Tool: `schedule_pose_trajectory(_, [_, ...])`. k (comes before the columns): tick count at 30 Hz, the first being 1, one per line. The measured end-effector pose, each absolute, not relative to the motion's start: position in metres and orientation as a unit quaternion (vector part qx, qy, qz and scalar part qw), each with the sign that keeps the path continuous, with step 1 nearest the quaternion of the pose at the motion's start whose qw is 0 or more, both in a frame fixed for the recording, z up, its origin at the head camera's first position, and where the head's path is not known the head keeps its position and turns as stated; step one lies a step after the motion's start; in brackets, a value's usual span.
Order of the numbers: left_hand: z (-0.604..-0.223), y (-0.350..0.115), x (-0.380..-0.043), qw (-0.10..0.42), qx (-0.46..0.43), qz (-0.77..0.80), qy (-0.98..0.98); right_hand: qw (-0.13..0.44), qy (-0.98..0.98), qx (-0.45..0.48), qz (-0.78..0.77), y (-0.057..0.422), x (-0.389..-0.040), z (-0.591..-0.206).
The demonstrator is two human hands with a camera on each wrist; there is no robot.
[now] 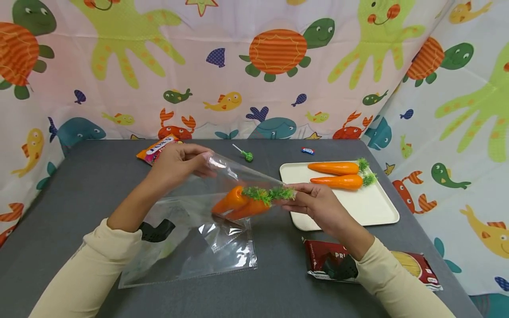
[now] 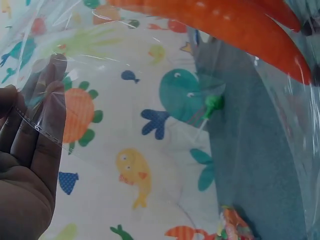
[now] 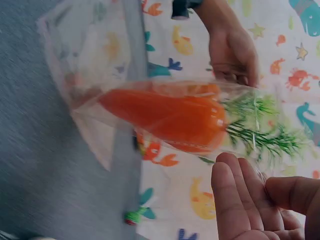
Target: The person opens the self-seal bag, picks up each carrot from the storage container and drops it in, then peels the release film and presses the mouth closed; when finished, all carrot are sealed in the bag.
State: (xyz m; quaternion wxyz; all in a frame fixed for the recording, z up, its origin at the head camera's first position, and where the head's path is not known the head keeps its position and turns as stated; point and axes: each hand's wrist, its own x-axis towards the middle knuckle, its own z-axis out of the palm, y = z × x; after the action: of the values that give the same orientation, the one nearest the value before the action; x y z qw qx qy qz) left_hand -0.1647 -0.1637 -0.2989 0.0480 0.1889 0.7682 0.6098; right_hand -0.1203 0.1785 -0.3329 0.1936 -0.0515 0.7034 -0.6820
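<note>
A clear plastic bag (image 1: 246, 170) is stretched between both hands, with two orange carrots (image 1: 232, 201) with green leafy tops inside it. My left hand (image 1: 175, 163) pinches the bag's edge at the upper left. At the other end of the edge, beside the leafy tops, my right hand (image 1: 314, 203) pinches the plastic between thumb and fingers. In the right wrist view the carrots (image 3: 170, 117) lie one behind the other, their greens pointing toward the right hand. More clear plastic (image 1: 191, 265) spreads over the table below the left hand.
On the right, a cream tray (image 1: 381, 207) bears two more carrots (image 1: 338, 174). A dark red packet (image 1: 413, 265) lies in front of it, partly behind the right forearm. Farther back are an orange snack packet (image 1: 157, 150), a green lollipop (image 1: 248, 156) and a small blue-wrapped candy (image 1: 308, 151).
</note>
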Motion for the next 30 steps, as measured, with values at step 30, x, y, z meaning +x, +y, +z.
schedule_pose_trajectory(30, [-0.267, -0.174, -0.106, -0.115, 0.249, 0.648, 0.711, 0.033, 0.79, -0.248, -0.56, 0.181, -0.111, -0.249])
